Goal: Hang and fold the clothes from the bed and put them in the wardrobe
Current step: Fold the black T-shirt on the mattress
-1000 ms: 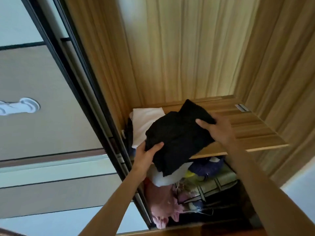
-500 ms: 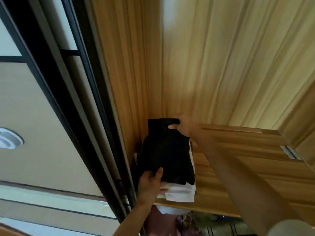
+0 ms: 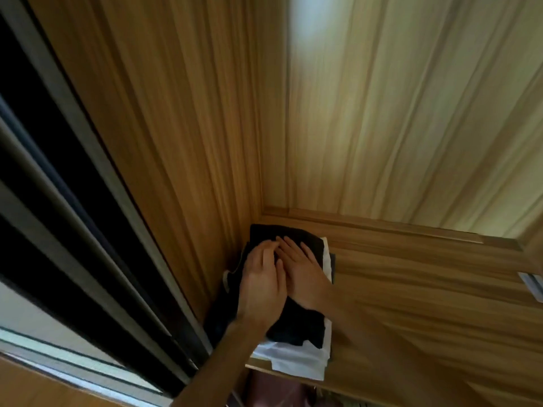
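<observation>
A folded black garment [image 3: 299, 324] lies on top of a folded white garment [image 3: 296, 358] in the left back corner of the wooden wardrobe shelf [image 3: 426, 304]. My left hand [image 3: 261, 286] and my right hand [image 3: 302, 271] rest flat on the black garment, side by side, fingers spread and pointing toward the back wall. Neither hand grips the cloth. The white garment's front edge hangs slightly over the shelf's front edge.
The wardrobe's wooden side wall [image 3: 176, 142] rises just left of the stack. The dark sliding-door frame [image 3: 88, 230] runs diagonally at left. A metal bracket [image 3: 531, 284] sits at the shelf's right. Bare shelf extends right of the stack.
The black garment has been set down on the white one in the shelf corner. Both hands let go of its edges and now lie flat on top of it.
</observation>
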Tool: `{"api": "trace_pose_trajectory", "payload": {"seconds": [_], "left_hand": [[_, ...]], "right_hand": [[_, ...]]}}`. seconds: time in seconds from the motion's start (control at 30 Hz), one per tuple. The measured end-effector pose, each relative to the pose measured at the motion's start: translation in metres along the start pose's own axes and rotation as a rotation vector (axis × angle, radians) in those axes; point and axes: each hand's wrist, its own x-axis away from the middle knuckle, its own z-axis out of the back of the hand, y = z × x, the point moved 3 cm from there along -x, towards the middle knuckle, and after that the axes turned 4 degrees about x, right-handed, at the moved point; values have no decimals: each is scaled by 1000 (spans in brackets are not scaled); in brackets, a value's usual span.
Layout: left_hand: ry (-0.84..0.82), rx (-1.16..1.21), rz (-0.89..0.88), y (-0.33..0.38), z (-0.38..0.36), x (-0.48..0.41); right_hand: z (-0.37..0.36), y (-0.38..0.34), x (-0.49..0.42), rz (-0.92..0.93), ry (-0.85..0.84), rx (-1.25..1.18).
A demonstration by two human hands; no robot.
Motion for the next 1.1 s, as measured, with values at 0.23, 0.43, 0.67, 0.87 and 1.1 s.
{"api": "trace_pose_trajectory", "payload": {"seconds": [0.23,0.43,0.67,0.87,1.1], "left_hand": [[-523,-286,149,-65,-37,50],[-476,-112,506,-51,-28,38],[-439,-190,577,-65,-38,31],[-524,-141,637,-58,-33,20],[-498,-146,483,-33,-6,28]], "right_hand": [[-11,70,-2,-470,-221,-83],[-9,81,39,-766,-28,-576],[-36,12,75,-840,407,-905],[-28,9,63,-800,454,-790],[-18,14,89,-870,134,-957]]}}
